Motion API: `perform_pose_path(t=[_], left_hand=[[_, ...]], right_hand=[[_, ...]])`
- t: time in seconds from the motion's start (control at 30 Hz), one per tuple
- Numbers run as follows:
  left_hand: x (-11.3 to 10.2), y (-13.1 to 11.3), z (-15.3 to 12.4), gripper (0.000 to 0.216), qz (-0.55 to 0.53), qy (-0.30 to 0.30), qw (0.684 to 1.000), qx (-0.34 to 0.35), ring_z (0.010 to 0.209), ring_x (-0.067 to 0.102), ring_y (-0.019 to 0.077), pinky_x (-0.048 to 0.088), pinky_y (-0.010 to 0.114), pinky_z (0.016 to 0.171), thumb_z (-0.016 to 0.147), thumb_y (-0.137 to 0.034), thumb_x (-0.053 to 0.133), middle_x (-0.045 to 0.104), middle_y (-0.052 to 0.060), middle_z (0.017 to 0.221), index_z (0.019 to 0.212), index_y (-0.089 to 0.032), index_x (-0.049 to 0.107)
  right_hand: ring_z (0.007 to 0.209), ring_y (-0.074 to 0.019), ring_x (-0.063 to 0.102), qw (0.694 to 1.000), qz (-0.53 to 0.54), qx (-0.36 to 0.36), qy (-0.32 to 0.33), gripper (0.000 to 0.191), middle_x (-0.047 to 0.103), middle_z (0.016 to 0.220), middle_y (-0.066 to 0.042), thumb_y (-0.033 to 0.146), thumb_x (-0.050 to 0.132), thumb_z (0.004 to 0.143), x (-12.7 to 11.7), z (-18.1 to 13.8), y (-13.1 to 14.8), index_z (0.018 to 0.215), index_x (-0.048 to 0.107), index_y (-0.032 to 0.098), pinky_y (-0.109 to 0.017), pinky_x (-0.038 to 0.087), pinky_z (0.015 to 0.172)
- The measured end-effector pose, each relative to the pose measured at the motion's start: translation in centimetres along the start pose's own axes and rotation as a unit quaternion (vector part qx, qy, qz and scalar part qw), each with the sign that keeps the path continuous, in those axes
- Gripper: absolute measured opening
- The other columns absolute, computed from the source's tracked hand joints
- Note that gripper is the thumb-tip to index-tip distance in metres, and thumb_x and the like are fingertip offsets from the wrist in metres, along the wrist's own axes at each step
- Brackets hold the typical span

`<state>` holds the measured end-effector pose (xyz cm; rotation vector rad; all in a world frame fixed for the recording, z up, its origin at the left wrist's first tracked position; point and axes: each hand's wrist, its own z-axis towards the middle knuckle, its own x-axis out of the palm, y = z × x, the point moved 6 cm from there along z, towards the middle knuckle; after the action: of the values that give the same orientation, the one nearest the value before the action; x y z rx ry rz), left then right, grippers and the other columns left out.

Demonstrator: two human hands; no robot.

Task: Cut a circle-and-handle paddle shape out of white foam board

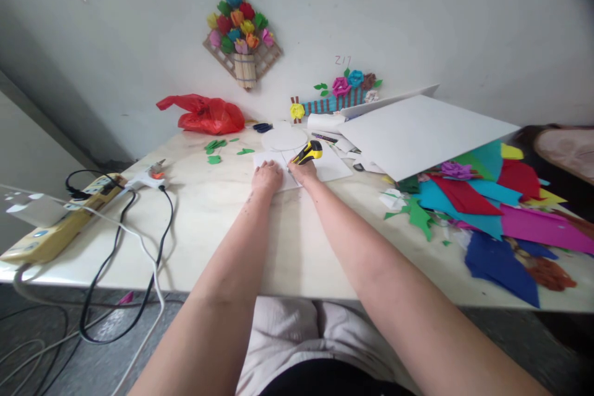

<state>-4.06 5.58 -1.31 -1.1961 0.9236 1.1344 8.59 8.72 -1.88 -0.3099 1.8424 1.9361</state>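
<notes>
Mid-frame, the right hand [306, 172] has fingers clamped round a yellow cutter [310, 151]; the left hand [268, 177] rests open-fingered on white board [333, 167]. Light, stiffish, I'd guess: hold it near the edges.

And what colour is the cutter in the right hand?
The cutter is yellow and black, clearest in the head view.

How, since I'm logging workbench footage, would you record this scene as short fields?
Left hand: resting on the white card
Right hand: holding a yellow and black cutter, tip toward the card
Behind the card: white disc
Table, left: red bag, power strip
Table, right: large white board, coloured scraps
Wall: flower decorations
</notes>
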Motion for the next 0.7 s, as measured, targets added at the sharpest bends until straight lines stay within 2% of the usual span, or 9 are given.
perform_pose_path(t=[0.7], left_hand=[[-0.13, -0.13, -0.06, 0.039, 0.003, -0.003, 1.000, 0.001, 0.138, 0.037, 0.0229, 0.029, 0.038, 0.111, 0.095, -0.027, 0.032, 0.053, 0.009, 0.140, 0.122, -0.019, 0.059]], right_hand=[[0.101, -0.0243, 0.069, 1.000, 0.010, 0.013, -0.010, 0.014, 0.074, 0.087, -0.010, 0.029, 0.061, 0.078, -0.42, -0.89, 0.22, 0.080, 0.068, 0.017, -0.030, 0.052, 0.087]])
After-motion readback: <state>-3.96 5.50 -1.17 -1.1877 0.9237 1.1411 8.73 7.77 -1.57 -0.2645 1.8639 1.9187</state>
